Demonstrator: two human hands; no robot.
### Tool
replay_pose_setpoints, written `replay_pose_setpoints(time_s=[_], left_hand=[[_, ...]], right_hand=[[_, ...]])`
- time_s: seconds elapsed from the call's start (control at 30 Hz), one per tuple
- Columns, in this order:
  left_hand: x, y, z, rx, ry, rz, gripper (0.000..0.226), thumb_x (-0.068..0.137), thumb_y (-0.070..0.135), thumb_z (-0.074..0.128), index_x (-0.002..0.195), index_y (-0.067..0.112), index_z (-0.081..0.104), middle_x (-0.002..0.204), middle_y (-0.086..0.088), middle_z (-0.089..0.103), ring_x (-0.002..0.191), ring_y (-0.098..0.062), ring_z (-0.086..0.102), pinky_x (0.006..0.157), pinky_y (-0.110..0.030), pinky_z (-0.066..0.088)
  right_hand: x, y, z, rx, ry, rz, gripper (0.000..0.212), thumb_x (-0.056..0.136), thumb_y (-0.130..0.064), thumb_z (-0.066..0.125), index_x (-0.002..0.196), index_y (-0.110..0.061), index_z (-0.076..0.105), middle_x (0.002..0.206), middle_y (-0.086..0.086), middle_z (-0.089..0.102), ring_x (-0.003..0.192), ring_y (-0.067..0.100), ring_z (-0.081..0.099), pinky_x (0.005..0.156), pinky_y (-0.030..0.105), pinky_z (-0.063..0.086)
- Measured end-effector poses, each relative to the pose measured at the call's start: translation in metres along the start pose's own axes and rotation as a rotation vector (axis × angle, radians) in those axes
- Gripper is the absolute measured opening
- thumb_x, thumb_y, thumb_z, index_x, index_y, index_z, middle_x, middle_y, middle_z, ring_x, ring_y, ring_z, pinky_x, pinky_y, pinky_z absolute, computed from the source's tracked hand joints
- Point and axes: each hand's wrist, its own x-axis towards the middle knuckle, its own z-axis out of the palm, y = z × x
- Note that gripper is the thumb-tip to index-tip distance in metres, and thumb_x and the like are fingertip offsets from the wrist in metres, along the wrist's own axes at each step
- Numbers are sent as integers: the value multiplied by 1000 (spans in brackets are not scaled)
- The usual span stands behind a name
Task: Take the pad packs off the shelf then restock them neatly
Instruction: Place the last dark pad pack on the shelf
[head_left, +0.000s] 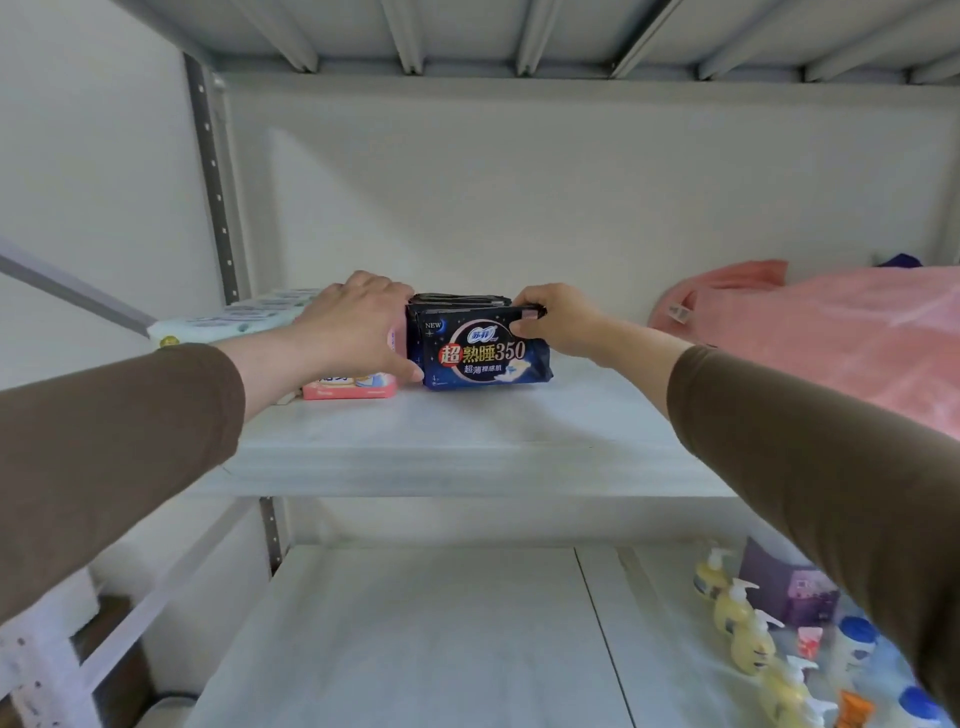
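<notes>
A row of dark blue pad packs (480, 353) stands upright on the white shelf (467, 441), front label facing me. My right hand (558, 322) grips the front pack at its top right corner. My left hand (358, 327) lies against the left side of the row, thumb at the pack's lower left corner, covering most of a pink pad pack (350, 387) that shows beneath it. White pad packs (234, 322) are lined up further left, partly behind my left forearm.
A pink plastic bag (831, 332) fills the right of this shelf. On the lower shelf (415, 623) at right stand several yellow pump bottles (748, 639), a purple box (784, 587) and blue-capped bottles (857, 644). A metal upright (213, 176) rises at left.
</notes>
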Motion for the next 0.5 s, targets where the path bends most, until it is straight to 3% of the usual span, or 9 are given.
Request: replay_pose_setpoints(time_s=[0.07, 0.23, 0.5], left_hand=[[7, -5, 3, 28, -14, -22, 96, 64, 68, 76, 141, 21, 41, 139, -2, 50, 132, -26, 37, 100, -41, 38], [20, -15, 11, 58, -41, -66, 108, 67, 71, 74, 151, 19, 29, 150, -3, 41, 139, -24, 30, 107, -41, 33], [40, -19, 22, 50, -37, -56, 109, 68, 71, 72, 152, 19, 28, 150, -3, 40, 140, -24, 30, 107, -40, 34]], right_hand=[[15, 6, 6, -5, -14, -23, 15, 92, -15, 65, 106, -10, 67, 94, 6, 66, 85, 22, 60, 67, 26, 46], [44, 15, 20, -6, -27, -15, 19, 91, -16, 65, 108, -8, 67, 104, 13, 70, 97, 31, 66, 80, 39, 53], [60, 26, 29, -14, 31, 8, 24, 88, -21, 70, 107, -11, 61, 106, 8, 65, 96, 25, 63, 79, 40, 54]])
